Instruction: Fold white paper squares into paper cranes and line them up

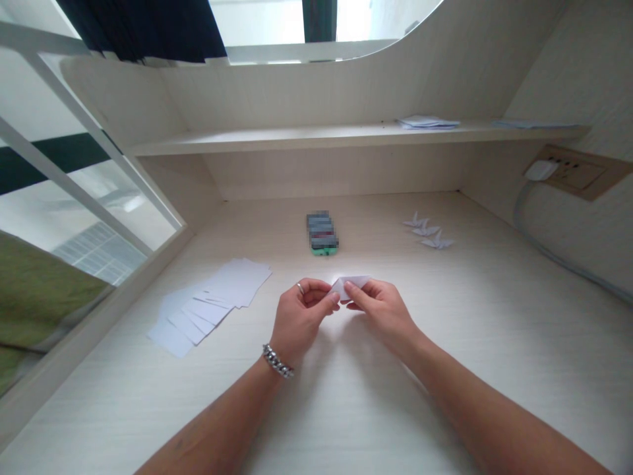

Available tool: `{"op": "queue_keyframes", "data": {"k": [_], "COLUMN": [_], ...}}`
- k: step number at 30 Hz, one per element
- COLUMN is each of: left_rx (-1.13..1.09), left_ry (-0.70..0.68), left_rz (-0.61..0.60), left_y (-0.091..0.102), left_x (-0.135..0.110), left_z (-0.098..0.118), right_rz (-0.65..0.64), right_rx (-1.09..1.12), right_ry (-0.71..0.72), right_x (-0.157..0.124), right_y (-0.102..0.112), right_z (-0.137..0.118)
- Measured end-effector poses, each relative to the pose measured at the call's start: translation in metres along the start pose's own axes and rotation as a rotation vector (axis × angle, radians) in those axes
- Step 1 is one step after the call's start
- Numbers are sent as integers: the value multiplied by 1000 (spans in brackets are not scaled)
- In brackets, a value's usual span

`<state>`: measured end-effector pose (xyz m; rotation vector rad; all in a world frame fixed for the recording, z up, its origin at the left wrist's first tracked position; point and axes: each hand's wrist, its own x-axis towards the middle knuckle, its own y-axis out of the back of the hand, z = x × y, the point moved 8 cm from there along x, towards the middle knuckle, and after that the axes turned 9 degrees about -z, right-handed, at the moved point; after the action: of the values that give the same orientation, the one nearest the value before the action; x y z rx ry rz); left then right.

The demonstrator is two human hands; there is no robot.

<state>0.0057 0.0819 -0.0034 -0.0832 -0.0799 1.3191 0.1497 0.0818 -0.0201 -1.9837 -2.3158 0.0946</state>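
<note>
My left hand (300, 315) and my right hand (383, 309) meet over the middle of the desk, both pinching a small folded piece of white paper (352, 284). The paper sits between my fingertips, just above the desk surface. My left hand wears a ring and a chain bracelet on the wrist. A fanned pile of white paper slips (210, 303) lies to the left of my left hand.
Three small folded white paper figures (428, 232) lie at the back right of the desk (494, 343). A blurred dark phone-like object (322, 233) lies at the back middle. Papers (428, 122) rest on the shelf above. A wall socket with a plug and cable (541, 171) is on the right.
</note>
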Motion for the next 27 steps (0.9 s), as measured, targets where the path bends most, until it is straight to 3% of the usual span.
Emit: {"op": "queue_keyframes", "data": {"k": [8, 16, 19, 24, 27], "left_rx": [124, 168, 160, 182, 269], "left_ry": [21, 39, 29, 45, 45], "left_rz": [52, 65, 68, -101, -136], "left_y": [4, 19, 20, 1, -4], "left_x": [0, 6, 7, 6, 5], "left_z": [4, -2, -1, 0, 1], "right_rz": [52, 115, 61, -110, -176], "right_rx": [62, -20, -58, -180, -286], "right_ry": [-5, 3, -4, -22, -5], "right_x": [-4, -2, 0, 1, 0], "right_y": [-3, 13, 12, -3, -9], "right_z": [-4, -7, -5, -4, -7]}}
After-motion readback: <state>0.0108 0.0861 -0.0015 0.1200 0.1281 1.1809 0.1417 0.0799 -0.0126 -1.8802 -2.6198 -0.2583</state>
